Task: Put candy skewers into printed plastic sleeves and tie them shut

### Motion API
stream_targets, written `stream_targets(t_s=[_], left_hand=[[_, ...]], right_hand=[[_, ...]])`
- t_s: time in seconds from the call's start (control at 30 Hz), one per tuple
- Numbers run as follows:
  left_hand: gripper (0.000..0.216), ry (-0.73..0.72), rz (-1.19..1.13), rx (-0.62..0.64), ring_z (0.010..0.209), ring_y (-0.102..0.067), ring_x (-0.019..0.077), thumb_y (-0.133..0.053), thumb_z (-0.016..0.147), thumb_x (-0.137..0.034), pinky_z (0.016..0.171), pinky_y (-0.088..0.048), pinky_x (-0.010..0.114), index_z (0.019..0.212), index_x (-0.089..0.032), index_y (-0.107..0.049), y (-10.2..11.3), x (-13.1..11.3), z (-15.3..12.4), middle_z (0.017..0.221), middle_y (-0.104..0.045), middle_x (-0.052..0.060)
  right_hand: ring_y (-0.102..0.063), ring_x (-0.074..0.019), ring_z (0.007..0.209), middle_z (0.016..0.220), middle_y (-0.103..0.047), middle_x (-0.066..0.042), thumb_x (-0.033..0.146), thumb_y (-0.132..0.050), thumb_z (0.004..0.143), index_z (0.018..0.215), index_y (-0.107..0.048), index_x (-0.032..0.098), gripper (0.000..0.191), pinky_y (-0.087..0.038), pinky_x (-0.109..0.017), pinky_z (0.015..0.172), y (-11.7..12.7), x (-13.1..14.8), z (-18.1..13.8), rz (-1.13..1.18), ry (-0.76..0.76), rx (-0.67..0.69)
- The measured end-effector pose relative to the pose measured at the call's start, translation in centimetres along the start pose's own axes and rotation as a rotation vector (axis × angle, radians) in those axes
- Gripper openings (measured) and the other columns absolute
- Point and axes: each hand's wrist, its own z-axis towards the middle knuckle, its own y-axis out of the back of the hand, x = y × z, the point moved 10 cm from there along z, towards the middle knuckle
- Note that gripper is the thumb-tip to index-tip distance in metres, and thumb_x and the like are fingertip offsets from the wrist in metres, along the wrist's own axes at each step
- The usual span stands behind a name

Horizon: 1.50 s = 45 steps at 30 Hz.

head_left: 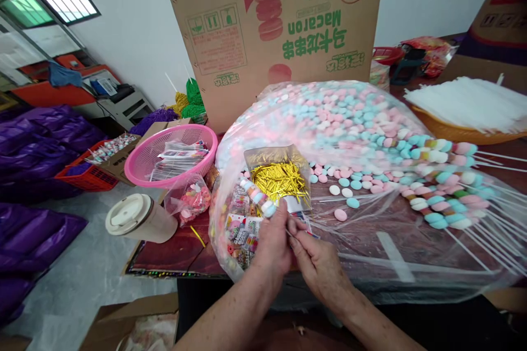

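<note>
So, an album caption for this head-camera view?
Left hand and right hand meet at a pastel candy skewer, beside gold strips.

Candy skewer (258, 197), pastel-banded, tightly packed, slanting leftward, in left hand (272, 244)

On our table (164, 260), we had loose candies (325, 107) heaped with a carton (263, 66) behind, candy skewers (447, 203) to their right and, behind those, sticks (469, 103) in a tray (437, 125). Left of the candies stood a basin (138, 160) — packets (181, 159) inside it — and a cup (142, 219) nearer us. Just in front of the candies we had twist ties (282, 181) in a pouch (275, 155); a bag of sweets (193, 197) sat between cup and heap.
</note>
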Motion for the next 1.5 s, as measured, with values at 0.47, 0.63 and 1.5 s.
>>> stream_targets(t_s=[0.47, 0.63, 1.5], left_hand=[[0.052, -1.162, 1.996, 0.204, 0.11, -0.05, 0.0365, -0.073, 0.064, -0.042, 0.098, -0.025, 0.058, 0.11, -0.023, -0.059, -4.2, -12.9, -8.2, 0.113, -0.061, 0.014], [0.033, -0.604, 2.036, 0.48, 0.072, -0.063, 0.0265, -0.051, 0.081, -0.048, 0.069, -0.045, 0.037, 0.094, -0.02, -0.06, -1.6, -5.5, -4.0, 0.076, -0.068, 0.009], [0.027, 0.404, 0.908, 0.557, 0.038, -0.047, 0.0096, -0.055, 0.072, -0.039, 0.039, -0.031, 0.021, 0.056, -0.018, -0.058, 2.1, 0.8, -5.0, 0.051, -0.054, 0.0]], right_hand=[[-0.045, -0.0104, 0.05, 0.054, -0.048, 0.002, 0.035, -0.03, 0.093, 0.063, -0.05, 0.019, 0.039, -0.033, -0.02, 0.047, 5.9, 1.9, 1.6, -0.157, 0.185, 0.29], [-0.05, -0.0142, 0.06, 0.062, -0.056, -0.002, 0.029, -0.03, 0.093, 0.068, -0.055, 0.018, 0.037, -0.036, -0.024, 0.058, 4.5, 3.6, 1.8, -0.4, 0.33, 0.376], [-0.048, -0.0265, 0.11, 0.114, -0.06, -0.011, 0.018, -0.047, 0.083, 0.114, -0.055, 0.016, 0.032, -0.028, -0.049, 0.099, 0.4, 7.4, -0.8, -0.5, 0.715, 0.283]])
